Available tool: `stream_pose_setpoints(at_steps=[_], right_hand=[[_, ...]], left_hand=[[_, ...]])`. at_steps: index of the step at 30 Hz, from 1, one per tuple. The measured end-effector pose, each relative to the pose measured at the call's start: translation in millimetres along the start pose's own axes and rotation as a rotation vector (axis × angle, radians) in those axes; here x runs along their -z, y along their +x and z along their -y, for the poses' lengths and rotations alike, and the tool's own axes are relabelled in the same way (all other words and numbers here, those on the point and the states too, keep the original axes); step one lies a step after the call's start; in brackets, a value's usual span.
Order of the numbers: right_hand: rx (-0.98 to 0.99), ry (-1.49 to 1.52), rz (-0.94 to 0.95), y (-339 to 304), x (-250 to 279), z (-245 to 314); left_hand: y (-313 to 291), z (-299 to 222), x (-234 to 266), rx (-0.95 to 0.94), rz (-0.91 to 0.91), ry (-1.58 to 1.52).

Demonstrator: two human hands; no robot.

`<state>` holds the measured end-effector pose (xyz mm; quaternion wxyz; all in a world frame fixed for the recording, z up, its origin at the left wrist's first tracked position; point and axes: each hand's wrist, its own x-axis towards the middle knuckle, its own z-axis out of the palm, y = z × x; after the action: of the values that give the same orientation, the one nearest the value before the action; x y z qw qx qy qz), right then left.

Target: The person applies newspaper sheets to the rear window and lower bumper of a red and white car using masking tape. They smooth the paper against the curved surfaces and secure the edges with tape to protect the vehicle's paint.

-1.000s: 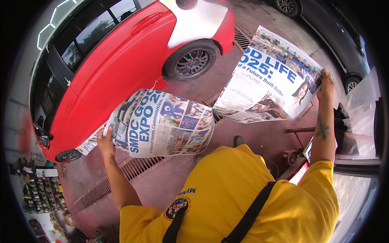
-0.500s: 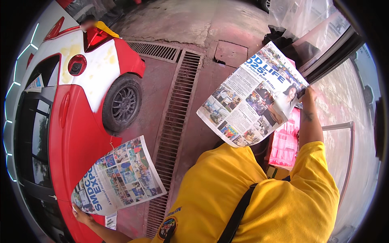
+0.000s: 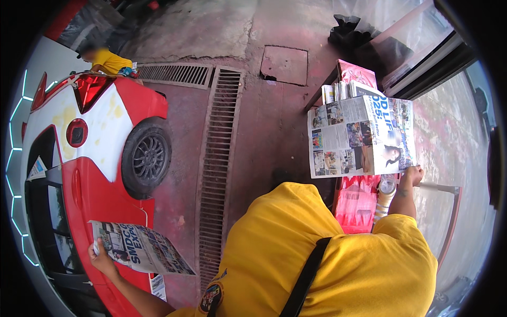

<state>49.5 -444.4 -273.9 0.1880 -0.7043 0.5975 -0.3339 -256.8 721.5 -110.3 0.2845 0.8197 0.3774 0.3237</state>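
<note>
At the lower left, my left hand (image 3: 104, 260) is closed on one end of a printed newspaper sheet (image 3: 158, 252). That sheet hangs tilted in front of the red car's side (image 3: 95, 206). My right hand (image 3: 413, 175), arm stretched out to the right, grips a corner of a second newspaper sheet (image 3: 343, 138). This sheet spreads over a red stand (image 3: 355, 203) and hides its middle part. Behind its far edge, a stack of folded papers (image 3: 343, 91) shows. Rolls of tape (image 3: 387, 186) sit beside the stand, close to my right wrist.
The car has a white, yellow-patched rear panel (image 3: 100, 127) and a dark wheel (image 3: 147, 158). A long floor grate (image 3: 217, 158) runs between car and stand. At the far left, another person in yellow (image 3: 112, 62) is behind the car. Plastic sheeting (image 3: 406, 21) hangs at the upper right.
The right sheet has swung right and flattened over the stand, uncovering the papers behind it. My left hand has risen slightly, and its sheet is tilted lower. The view has shifted, showing more of the other person.
</note>
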Motion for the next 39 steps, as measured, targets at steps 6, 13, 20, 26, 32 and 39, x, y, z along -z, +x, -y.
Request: stream_pose_setpoints(at_steps=[6, 13, 20, 26, 32, 39], right_hand=[[0.116, 0.070, -0.067, -25.1, 6.0, 2.3], [0.153, -0.506, -0.051, -9.9, -22.6, 97.3], [0.815, -0.593, 0.035, -146.4, -16.2, 135.0], [0.982, -0.679, 0.245, 29.2, -130.0, 135.1], [1.223, -0.429, 0.300, -138.0, -158.5, 180.5], [1.372, -0.118, 0.307, -215.7, -149.7, 225.5]], left_hand=[[-29.7, -66.3, -40.7, -0.075, 0.038, 0.015], [-56.6, -59.2, -45.2, 0.025, -0.040, -0.135], [-142.5, -126.2, -54.3, 0.164, 0.428, -0.025], [-231.4, -81.2, -28.2, 0.320, 0.364, -0.078], [-261.4, -97.1, -32.0, 0.467, 0.278, -0.004], [-301.5, -80.8, -43.8, 0.349, 0.503, 0.404]])
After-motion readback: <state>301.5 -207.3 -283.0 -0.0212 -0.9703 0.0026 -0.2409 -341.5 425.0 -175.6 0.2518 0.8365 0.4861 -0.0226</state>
